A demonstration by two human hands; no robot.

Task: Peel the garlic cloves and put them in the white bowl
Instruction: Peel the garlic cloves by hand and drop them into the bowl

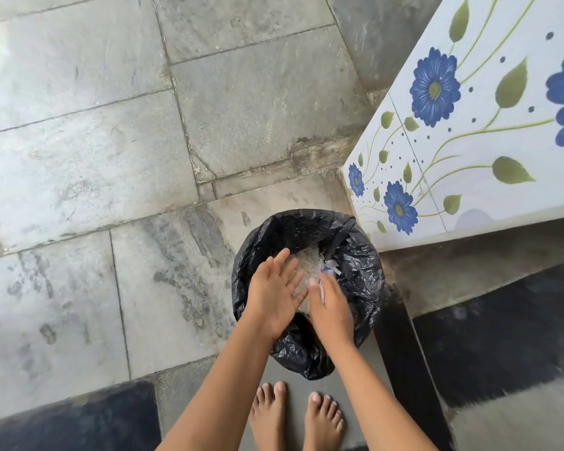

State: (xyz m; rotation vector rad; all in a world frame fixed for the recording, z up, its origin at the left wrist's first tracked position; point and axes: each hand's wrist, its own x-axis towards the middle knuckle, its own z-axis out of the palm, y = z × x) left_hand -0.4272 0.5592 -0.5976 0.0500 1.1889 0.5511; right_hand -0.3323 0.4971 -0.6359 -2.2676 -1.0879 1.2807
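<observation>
Bin (367,288) with black bag lining, on stone floor (111,157), beside flowered tile ledge (469,148). Pale papery scraps (310,258) inside, under hands. Left hand (271,294) flat over bin, fingers spread straight. Right hand (331,310) alongside, fingertips at left fingers; pinching or not, cannot tell. Bare feet (271,415) below.
</observation>
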